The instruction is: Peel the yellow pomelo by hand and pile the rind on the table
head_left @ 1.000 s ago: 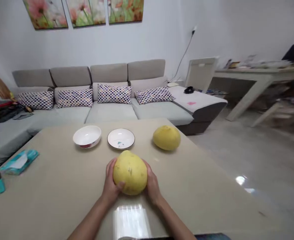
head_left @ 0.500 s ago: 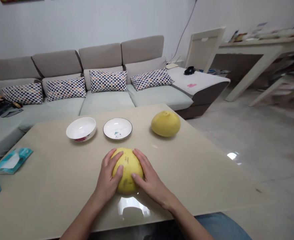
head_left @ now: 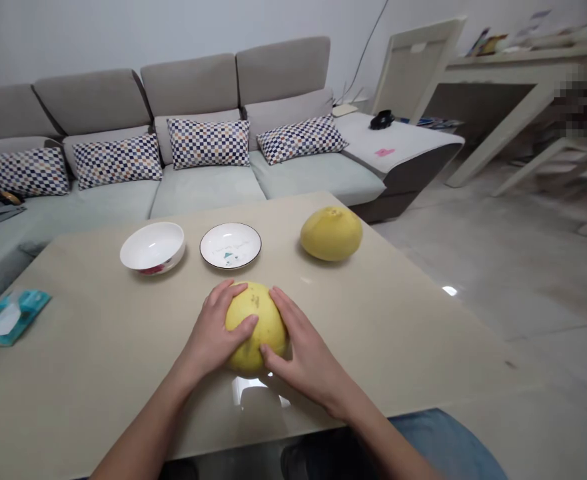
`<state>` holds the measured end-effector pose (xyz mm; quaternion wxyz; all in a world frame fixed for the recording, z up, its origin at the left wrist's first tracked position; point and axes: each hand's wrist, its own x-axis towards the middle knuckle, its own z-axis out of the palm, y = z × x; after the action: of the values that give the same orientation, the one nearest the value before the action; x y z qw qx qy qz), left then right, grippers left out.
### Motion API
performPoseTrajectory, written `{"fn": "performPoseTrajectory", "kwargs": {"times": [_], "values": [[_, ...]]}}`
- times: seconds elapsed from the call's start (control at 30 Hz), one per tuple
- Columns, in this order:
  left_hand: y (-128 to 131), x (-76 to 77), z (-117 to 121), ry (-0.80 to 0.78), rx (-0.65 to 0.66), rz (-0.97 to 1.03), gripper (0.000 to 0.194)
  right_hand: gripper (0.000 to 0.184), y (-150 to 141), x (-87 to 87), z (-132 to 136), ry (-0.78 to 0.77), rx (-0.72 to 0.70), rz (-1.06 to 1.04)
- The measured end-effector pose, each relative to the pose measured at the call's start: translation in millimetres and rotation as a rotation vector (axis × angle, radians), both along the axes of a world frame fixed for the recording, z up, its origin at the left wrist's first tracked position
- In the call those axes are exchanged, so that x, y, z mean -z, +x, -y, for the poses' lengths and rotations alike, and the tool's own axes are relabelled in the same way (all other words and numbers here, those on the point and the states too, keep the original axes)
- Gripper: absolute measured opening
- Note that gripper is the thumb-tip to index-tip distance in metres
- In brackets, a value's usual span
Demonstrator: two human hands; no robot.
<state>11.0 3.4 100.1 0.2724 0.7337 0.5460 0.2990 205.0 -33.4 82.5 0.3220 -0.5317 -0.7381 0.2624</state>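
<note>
the tabletop point(head_left: 123, 360) is smooth and glossy, with bright reflections near. the near pomelo point(head_left: 267, 319) has smooth, dark-flecked rind; the far pomelo point(head_left: 331, 235) looks smooth too. the bowl point(head_left: 153, 245) and plate point(head_left: 229, 244) look like glazed ceramic. at left, the tissue pack point(head_left: 32, 305) seems thin plastic. the far sofa point(head_left: 189, 85) and checked cushions point(head_left: 208, 142) look like matt cloth; the floor point(head_left: 438, 273) at right is polished.

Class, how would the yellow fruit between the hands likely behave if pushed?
The held yellow fruit would probably roll, given its rounded sides. It looks bulky between left hand and right hand, so may feel heavy. The glossy table may let it slide.
</note>
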Motion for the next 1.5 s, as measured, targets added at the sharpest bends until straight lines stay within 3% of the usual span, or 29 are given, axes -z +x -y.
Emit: {"fn": "performPoseTrajectory", "kwargs": {"times": [0.3,0.53,0.93,1.13,1.3,1.5], "values": [[8,3.1,10,0.055,-0.011,-0.034,0.050,0.075,3,-4.8,8,0.128,0.011,0.111],[19,3.5,12,0.179,0.014,-0.088,0.048,0.082,-6,3.7,12,0.283,0.108,0.191],[31,-0.5,8,0.291,0.038,-0.085,0.042,0.073,4,4.7,9,0.427,0.122,0.190],[15,-1.1,-1,0.198,0.076,0.027,0.040,0.053,14,-9.3,12,0.449,0.036,0.183],[13,-0.1,-4,0.203,0.071,0.042,0.040,0.034,6,-11.7,19,0.623,0.170,0.284],[29,-2.4,-1,0.249,0.044,-0.056,0.040,0.026,-7,-5.6,27,0.718,0.304,0.502]]}}
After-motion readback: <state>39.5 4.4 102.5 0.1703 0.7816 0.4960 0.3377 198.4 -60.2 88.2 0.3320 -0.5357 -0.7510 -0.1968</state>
